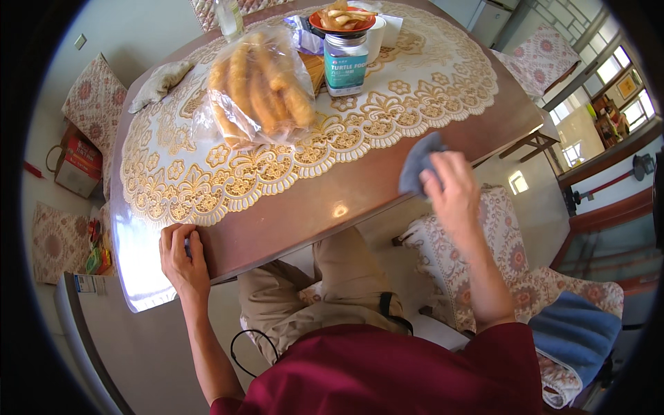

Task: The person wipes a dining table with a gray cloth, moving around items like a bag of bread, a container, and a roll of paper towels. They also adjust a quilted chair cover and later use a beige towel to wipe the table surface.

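Note:
My right hand (454,192) grips a blue-grey cloth (415,163) over the front edge of the brown table (290,212), to the right. At the table's front left, my left hand (181,254) rests with its fingers curled; a small bluish thing shows between thumb and fingers, too little of it to name. A gold-and-white lace-patterned table cover (363,127) lies on the table. On it are a clear plastic bag of fried dough sticks (259,88) and a turtle food jar (345,70) with a red bowl (342,22) above it.
A beige cloth (162,84) lies at the table's far left, a clear bottle (228,19) at the back. Chairs with floral covers (498,228) surround the table; a blue towel (576,332) hangs over one at lower right. A red box (82,161) stands at the left.

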Action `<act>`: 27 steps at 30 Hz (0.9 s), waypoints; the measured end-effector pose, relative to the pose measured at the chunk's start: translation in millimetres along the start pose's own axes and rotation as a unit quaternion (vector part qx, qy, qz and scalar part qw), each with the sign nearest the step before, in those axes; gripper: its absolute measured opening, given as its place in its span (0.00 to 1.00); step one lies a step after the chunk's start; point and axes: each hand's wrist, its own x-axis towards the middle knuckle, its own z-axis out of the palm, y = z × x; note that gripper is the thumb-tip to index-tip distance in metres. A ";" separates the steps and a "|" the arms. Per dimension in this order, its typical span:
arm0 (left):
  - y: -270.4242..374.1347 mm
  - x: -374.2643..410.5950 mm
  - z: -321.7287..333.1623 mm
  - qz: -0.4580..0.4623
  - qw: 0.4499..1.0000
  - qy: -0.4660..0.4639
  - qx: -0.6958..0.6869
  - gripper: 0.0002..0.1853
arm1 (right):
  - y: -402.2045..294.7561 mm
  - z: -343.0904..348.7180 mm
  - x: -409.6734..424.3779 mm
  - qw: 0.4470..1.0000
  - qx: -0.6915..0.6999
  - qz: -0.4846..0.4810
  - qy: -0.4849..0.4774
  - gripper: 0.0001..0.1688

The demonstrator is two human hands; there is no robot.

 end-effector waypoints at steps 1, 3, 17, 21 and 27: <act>1.0 1.4 -0.1 0.000 1.000 -0.001 0.000 0.04 | -17.7 0.8 -5.9 0.999 0.034 -0.042 -0.008 0.21; 1.4 2.1 1.0 -0.005 1.000 -0.004 -0.009 0.04 | -40.2 -1.2 -17.8 0.989 0.097 -0.090 -0.072 0.28; -4.7 2.2 -6.9 -0.018 0.999 -0.001 -0.030 0.05 | 7.6 -1.3 -21.5 0.981 -0.037 -0.175 -0.081 0.38; -7.6 -0.4 -4.9 -0.084 0.988 0.006 -0.131 0.05 | -49.9 19.1 -16.9 0.969 -0.014 -0.243 -0.038 0.30; -12.4 -0.9 -10.8 -0.125 0.961 0.041 -0.243 0.05 | -124.2 38.0 -14.0 0.961 -0.011 -0.277 -0.022 0.18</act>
